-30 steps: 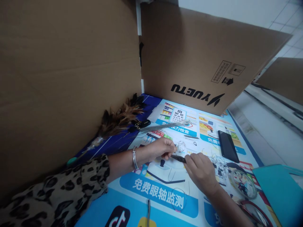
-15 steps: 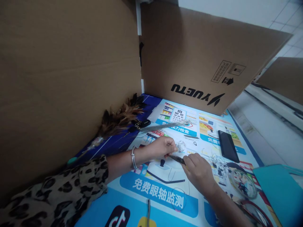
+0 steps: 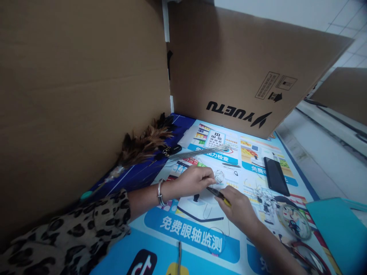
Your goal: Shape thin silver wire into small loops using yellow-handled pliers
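Note:
My left hand (image 3: 192, 180), with a silver bangle on its wrist, pinches a small round piece of bent wire (image 3: 219, 176) just above the printed poster (image 3: 186, 229) that covers the table. My right hand (image 3: 237, 208) is closed around small pliers (image 3: 215, 192) with a yellow handle. The dark jaws of the pliers point left, toward the fingertips of my left hand and the wire piece. A bundle of thin straight wires (image 3: 200, 152) lies on the poster behind my hands.
Cardboard walls (image 3: 86, 95) stand at the left and back. A feather duster (image 3: 143, 143) lies along the left wall. A black phone (image 3: 275, 175) lies to the right, with a round clear container (image 3: 296, 221), a teal folder (image 3: 338, 233) and loose wire pieces (image 3: 259, 194) nearby.
My right hand has shifted slightly left and up with the pliers, closer to my left hand. The left hand keeps its pinch on the wire piece.

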A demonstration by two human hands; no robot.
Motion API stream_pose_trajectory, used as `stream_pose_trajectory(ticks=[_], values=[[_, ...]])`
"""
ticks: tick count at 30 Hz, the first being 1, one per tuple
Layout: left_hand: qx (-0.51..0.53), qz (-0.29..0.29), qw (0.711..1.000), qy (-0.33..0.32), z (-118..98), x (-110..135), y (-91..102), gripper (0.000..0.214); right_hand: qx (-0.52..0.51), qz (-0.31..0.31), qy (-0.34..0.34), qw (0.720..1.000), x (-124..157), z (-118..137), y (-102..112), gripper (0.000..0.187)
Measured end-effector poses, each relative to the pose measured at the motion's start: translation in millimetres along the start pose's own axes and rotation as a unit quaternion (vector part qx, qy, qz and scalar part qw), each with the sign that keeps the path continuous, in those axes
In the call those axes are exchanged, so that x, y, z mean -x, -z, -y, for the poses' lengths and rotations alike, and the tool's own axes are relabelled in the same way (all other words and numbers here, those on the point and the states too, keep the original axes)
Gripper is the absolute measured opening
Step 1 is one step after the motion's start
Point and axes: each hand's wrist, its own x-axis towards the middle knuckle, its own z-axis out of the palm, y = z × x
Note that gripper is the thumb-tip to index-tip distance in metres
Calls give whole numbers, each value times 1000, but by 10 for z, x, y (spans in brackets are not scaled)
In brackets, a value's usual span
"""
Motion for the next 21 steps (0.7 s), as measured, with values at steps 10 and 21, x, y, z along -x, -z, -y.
stream_pose_trajectory(ticks=[10, 21], values=[[-37, 10, 998, -59, -19, 45, 8, 22, -103, 74, -33, 991, -60, -4, 111, 12], [36, -15, 999, 8, 85, -18, -55, 16, -39, 45, -67, 996, -59, -19, 19, 14]])
